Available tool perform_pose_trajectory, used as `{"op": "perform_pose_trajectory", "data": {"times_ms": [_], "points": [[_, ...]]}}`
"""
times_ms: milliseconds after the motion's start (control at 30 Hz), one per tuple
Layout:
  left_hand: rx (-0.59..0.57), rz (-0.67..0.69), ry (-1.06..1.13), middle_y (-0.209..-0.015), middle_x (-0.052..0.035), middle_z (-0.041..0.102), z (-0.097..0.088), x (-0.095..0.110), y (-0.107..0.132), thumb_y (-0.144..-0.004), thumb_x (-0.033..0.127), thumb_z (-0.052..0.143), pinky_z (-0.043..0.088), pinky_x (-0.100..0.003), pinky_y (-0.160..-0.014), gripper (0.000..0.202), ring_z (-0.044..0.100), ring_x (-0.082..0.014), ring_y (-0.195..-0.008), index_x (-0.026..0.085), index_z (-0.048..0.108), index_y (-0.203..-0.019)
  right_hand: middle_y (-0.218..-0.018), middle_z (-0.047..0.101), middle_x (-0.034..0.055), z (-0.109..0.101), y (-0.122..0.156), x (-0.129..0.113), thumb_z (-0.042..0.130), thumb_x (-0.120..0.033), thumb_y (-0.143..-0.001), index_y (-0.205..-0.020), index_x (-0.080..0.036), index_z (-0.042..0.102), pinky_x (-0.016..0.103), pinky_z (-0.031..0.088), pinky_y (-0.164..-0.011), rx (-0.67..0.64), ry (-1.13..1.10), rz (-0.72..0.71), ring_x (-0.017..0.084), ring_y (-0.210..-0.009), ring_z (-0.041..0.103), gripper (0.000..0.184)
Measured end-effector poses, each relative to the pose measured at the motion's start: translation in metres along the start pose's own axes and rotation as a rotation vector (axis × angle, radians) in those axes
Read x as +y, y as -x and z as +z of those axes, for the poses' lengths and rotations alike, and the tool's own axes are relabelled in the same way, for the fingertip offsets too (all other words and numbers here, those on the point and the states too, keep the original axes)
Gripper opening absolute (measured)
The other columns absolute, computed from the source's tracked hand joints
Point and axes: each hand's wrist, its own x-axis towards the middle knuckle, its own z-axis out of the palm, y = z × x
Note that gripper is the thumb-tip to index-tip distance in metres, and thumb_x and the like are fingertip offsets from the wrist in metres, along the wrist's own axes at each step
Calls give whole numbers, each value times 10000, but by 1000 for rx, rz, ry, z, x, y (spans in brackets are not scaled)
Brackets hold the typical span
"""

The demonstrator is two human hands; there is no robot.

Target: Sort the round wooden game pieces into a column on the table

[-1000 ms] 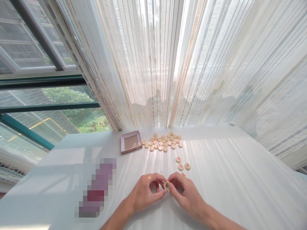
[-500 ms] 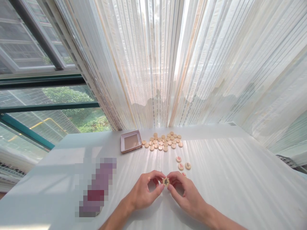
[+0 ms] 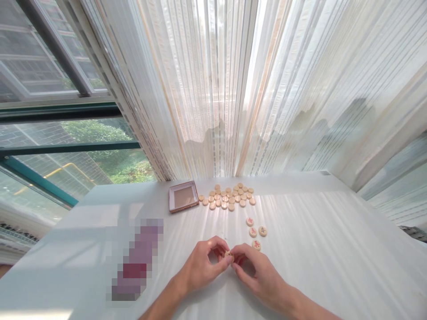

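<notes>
The left hand (image 3: 205, 265) and right hand (image 3: 260, 272) both pinch a round piece (image 3: 228, 255) in their grip, right of the box (image 3: 183, 209), on its near side. Hands cover so much, I can't tell where its face points.

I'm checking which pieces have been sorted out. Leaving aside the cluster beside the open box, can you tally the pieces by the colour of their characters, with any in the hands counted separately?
Red-marked pieces: 3
Black-marked piece: 1
Piece between the hands, marking mostly hidden: 1
Total: 5
</notes>
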Motion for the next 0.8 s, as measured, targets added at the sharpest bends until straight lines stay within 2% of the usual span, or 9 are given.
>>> {"op": "perform_pose_trajectory", "data": {"times_ms": [167, 400, 567, 800], "points": [[8, 9, 9, -881, -44, 764, -1, 3, 0, -994, 377, 628, 551, -264, -770, 211, 712, -188, -812, 183, 705, -956, -1028, 746, 45, 1, 1, 3, 549, -245, -1027, -1127, -235, 641, 313, 580, -844, -4, 30, -3, 190, -889, 713, 136], [13, 33, -14, -879, -44, 756, -2, 5, 1, -1031, 343, 570, 540, -267, -766, 215, 694, -176, -774, 180, 709, -1010, -1016, 740, 54, 1, -1, 1, 541, -253, -1024, -1122, -225, 634, 313, 579, -806, 17, 49, 17, 190, -855, 703, 139], [14, 61, -28, -913, -47, 758, -4, 2, 1, -1025, 284, 556, 543, -278, -782, 184, 695, -172, -762, 183, 706, -1059, -1037, 738, 64, 0, -3, -2, 527, -261, -1030, -1128, -221, 630, 310, 582, -795, 31, 34, 20, 188, -852, 703, 148], [-4, 142, 12, -992, -67, 750, -5, -3, 1, -952, 221, 626, 563, -297, -831, 194, 694, -197, -858, 185, 688, -1132, -1067, 743, 65, 1, -2, 2, 540, -253, -1027, -1145, -224, 620, 306, 589, -802, 46, 10, 7, 191, -877, 718, 145]]}}
